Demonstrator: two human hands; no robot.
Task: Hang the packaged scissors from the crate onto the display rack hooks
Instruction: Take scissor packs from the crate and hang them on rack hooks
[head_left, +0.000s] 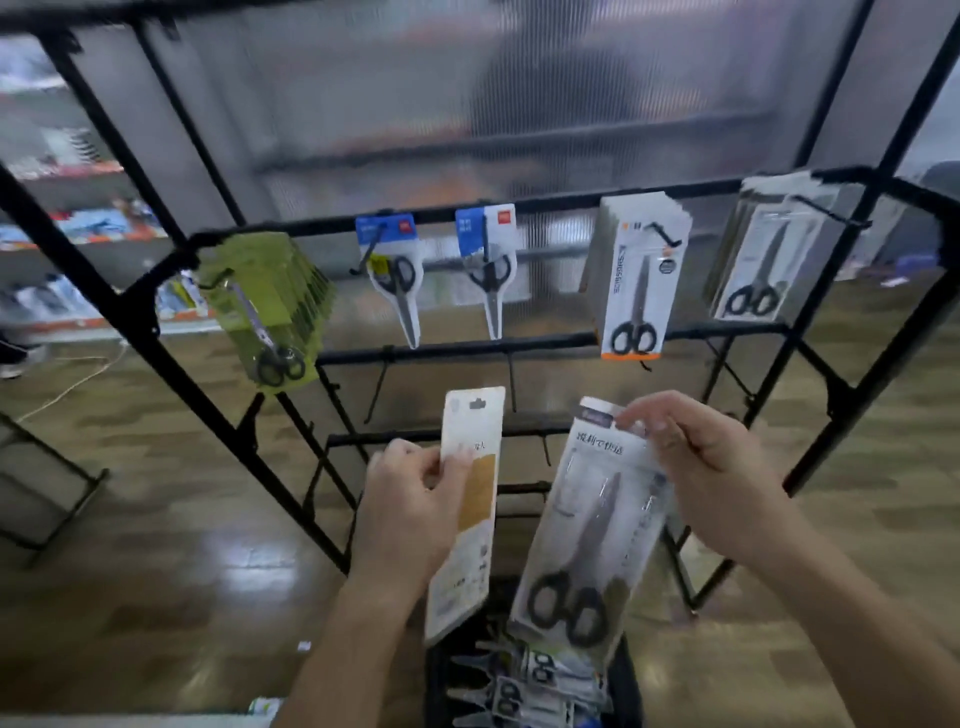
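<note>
Wooden floor below — each raised hand (415, 499) (711, 467) pinches a scissors pack (467, 509) (587, 545).

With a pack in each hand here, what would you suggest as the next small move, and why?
Probably raise the left hand's card-backed pack until its hang hole meets the bare hook just up and right of it. That hole is uncovered and close to the hook, whereas the right hand's fingers cover the top of the black-handled scissors pack.
</note>
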